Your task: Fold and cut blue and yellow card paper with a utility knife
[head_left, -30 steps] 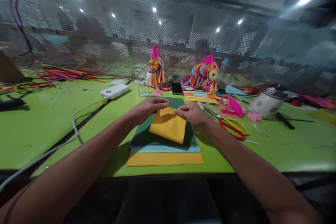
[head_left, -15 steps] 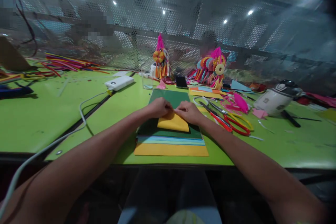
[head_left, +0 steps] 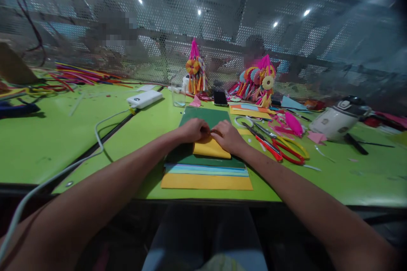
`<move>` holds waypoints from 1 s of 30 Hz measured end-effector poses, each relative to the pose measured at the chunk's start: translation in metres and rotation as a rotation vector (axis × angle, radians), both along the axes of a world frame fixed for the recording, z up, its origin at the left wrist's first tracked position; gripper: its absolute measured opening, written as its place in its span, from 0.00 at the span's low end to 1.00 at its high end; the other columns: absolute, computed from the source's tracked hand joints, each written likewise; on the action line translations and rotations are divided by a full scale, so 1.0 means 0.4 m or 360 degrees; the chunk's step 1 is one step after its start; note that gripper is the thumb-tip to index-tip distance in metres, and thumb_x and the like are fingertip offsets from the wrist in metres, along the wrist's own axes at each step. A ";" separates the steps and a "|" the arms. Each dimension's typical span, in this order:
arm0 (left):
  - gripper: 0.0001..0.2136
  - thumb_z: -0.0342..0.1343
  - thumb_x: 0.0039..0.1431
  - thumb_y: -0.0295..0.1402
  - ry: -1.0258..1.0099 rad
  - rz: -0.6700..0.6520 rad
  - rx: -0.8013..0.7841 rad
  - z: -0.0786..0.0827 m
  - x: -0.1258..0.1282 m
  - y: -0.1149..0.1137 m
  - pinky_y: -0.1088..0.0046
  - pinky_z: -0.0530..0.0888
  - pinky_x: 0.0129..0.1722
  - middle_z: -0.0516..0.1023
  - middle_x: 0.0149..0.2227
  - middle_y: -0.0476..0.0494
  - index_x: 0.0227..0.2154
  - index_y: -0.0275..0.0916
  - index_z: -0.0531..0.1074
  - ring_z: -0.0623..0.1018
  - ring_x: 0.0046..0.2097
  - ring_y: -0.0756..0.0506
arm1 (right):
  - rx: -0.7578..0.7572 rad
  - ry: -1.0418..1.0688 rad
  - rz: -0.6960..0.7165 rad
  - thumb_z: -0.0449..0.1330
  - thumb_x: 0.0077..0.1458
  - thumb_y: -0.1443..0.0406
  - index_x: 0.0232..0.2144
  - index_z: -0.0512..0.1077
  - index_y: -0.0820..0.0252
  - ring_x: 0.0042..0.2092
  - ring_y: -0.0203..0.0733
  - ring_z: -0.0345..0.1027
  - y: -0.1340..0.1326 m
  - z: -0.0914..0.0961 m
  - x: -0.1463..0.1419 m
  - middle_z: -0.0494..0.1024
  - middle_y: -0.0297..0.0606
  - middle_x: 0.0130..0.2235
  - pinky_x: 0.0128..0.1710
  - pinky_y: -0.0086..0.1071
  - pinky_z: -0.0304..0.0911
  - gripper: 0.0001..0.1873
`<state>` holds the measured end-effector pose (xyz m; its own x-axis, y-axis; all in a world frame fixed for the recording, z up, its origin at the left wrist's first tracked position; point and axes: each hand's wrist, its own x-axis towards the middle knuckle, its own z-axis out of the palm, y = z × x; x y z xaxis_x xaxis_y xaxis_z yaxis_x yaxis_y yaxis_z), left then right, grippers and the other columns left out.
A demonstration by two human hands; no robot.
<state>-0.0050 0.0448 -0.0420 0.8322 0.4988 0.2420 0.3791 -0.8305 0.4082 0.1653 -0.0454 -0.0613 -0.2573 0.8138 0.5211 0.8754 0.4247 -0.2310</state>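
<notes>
A folded piece of yellow paper (head_left: 212,149) lies over a dark green sheet (head_left: 206,114), its rounded fold toward me. At its far edge my left hand (head_left: 195,130) is closed, fingertips pressed on the paper. My right hand (head_left: 227,134) pinches the same edge just beside it, thumb toward the left. The fingers partly hide that far edge. Beneath the green sheet, light blue sheets (head_left: 206,170) and an orange-yellow sheet (head_left: 206,181) stick out toward the table's front edge.
Red-handled scissors (head_left: 288,152) and a red cutter (head_left: 269,148) lie right of the sheets. Behind are a phone (head_left: 220,98), a clear cup (head_left: 178,96) and tasselled paper decorations (head_left: 195,70). A white power bank (head_left: 144,99) with a cable sits left; a white glue-gun-like device (head_left: 337,120) stands right.
The yellow paper has shifted slightly to the right, and less of it shows below my fingers. Both hands keep their hold at its far edge.
</notes>
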 end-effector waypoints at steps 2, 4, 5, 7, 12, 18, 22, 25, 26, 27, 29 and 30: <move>0.09 0.56 0.49 0.32 0.0019 0.0002 0.0003 -0.002 0.001 0.003 0.77 0.64 0.28 0.79 0.28 0.47 0.29 0.35 0.79 0.72 0.29 0.49 | 0.0070 0.0031 -0.0001 0.62 0.55 0.69 0.38 0.74 0.63 0.42 0.47 0.62 -0.002 0.002 0.000 0.73 0.43 0.36 0.43 0.40 0.60 0.07; 0.09 0.55 0.49 0.33 0.0029 0.0003 0.0033 -0.002 0.001 0.002 0.77 0.64 0.29 0.79 0.28 0.46 0.28 0.35 0.78 0.72 0.30 0.49 | 0.0142 0.0091 0.0047 0.63 0.53 0.70 0.38 0.74 0.62 0.43 0.47 0.62 -0.007 0.013 0.004 0.73 0.43 0.37 0.44 0.40 0.61 0.08; 0.08 0.55 0.50 0.33 0.0034 0.0001 0.0045 0.000 0.000 0.000 0.77 0.64 0.29 0.78 0.28 0.46 0.28 0.35 0.78 0.72 0.30 0.49 | 0.0173 0.0119 0.0089 0.63 0.53 0.70 0.36 0.75 0.62 0.42 0.46 0.62 -0.011 0.021 0.006 0.73 0.42 0.37 0.44 0.41 0.61 0.06; 0.08 0.55 0.51 0.34 0.0041 -0.0007 0.0046 0.003 -0.001 -0.004 0.77 0.64 0.28 0.78 0.27 0.47 0.29 0.35 0.77 0.72 0.29 0.49 | 0.0188 0.0133 0.0208 0.61 0.54 0.69 0.33 0.76 0.60 0.41 0.46 0.61 -0.023 0.040 0.012 0.73 0.41 0.35 0.44 0.41 0.60 0.03; 0.10 0.57 0.50 0.31 -0.0010 0.0013 -0.0033 0.011 -0.005 -0.014 0.78 0.63 0.26 0.75 0.26 0.49 0.37 0.35 0.75 0.70 0.27 0.51 | -0.0093 -0.0057 0.0469 0.57 0.59 0.68 0.36 0.79 0.60 0.42 0.45 0.62 -0.056 0.066 0.020 0.77 0.43 0.38 0.45 0.42 0.60 0.10; 0.07 0.56 0.51 0.25 -0.0030 -0.0193 0.0287 0.019 -0.010 -0.008 0.75 0.68 0.37 0.76 0.31 0.42 0.28 0.36 0.79 0.73 0.36 0.47 | -0.0244 -0.0073 0.0482 0.54 0.61 0.68 0.40 0.78 0.63 0.44 0.45 0.64 -0.053 0.059 0.026 0.77 0.46 0.41 0.47 0.43 0.62 0.13; 0.08 0.55 0.53 0.24 0.0015 -0.0251 0.0296 0.021 -0.012 -0.012 0.76 0.69 0.37 0.77 0.30 0.43 0.30 0.36 0.79 0.74 0.35 0.48 | -0.0299 0.0002 0.0498 0.50 0.64 0.67 0.44 0.77 0.64 0.47 0.45 0.66 -0.070 0.071 0.024 0.78 0.46 0.44 0.50 0.41 0.62 0.16; 0.08 0.53 0.53 0.24 0.0043 -0.0270 0.0290 0.021 -0.013 -0.016 0.77 0.69 0.36 0.78 0.31 0.43 0.30 0.35 0.78 0.74 0.34 0.48 | -0.0413 -0.0093 0.0438 0.48 0.66 0.62 0.50 0.72 0.67 0.53 0.47 0.65 -0.119 0.082 0.004 0.75 0.49 0.50 0.53 0.43 0.60 0.20; 0.08 0.53 0.53 0.25 0.0051 -0.0267 0.0293 0.021 -0.013 -0.016 0.77 0.69 0.36 0.78 0.32 0.42 0.30 0.34 0.78 0.74 0.34 0.48 | -0.0439 -0.0167 0.0392 0.48 0.66 0.60 0.52 0.70 0.68 0.55 0.49 0.63 -0.140 0.084 -0.007 0.73 0.51 0.53 0.55 0.45 0.59 0.21; 0.08 0.53 0.53 0.25 0.0062 -0.0258 0.0289 0.023 -0.012 -0.015 0.77 0.68 0.35 0.78 0.32 0.42 0.30 0.34 0.78 0.74 0.34 0.48 | -0.0445 -0.0249 0.0339 0.48 0.66 0.57 0.54 0.68 0.68 0.57 0.51 0.61 -0.161 0.084 -0.020 0.71 0.52 0.56 0.56 0.46 0.57 0.23; 0.07 0.54 0.52 0.26 0.0096 -0.0219 0.0262 0.027 -0.008 -0.014 0.77 0.68 0.34 0.79 0.32 0.43 0.29 0.35 0.78 0.74 0.32 0.49 | -0.0418 -0.0400 0.0230 0.49 0.65 0.54 0.56 0.66 0.68 0.60 0.53 0.57 -0.196 0.081 -0.047 0.67 0.54 0.59 0.57 0.48 0.54 0.26; 0.07 0.55 0.51 0.26 0.0122 -0.0186 0.0246 0.031 -0.005 -0.015 0.77 0.68 0.33 0.79 0.31 0.44 0.28 0.35 0.78 0.74 0.31 0.49 | -0.0400 -0.0460 0.0183 0.49 0.65 0.53 0.56 0.66 0.67 0.61 0.54 0.56 -0.209 0.079 -0.060 0.65 0.54 0.60 0.58 0.49 0.52 0.27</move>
